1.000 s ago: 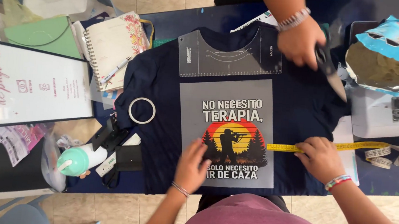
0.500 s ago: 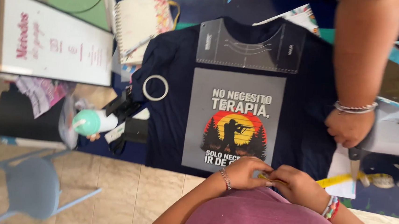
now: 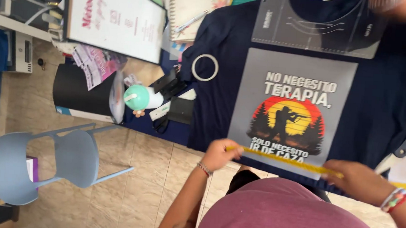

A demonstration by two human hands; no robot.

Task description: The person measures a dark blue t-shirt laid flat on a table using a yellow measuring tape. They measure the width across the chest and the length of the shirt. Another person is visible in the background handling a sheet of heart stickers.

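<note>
I see the yellow tape measure [image 3: 283, 161] now stretched along the lower edge of the grey transfer sheet [image 3: 291, 106], at six o'clock on the navy shirt [image 3: 379, 117]. My left hand [image 3: 219, 153] pinches its end; my right hand [image 3: 355, 179] pins it, fingers closed. Half a second ago both hands bunched together (tape barely drawn), so the width is now spanned. The co-worker's arm has left the shirt.

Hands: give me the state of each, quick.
Left hand: closed, pinching one end of the yellow measuring tape.
Right hand: closed on the same tape.
</note>
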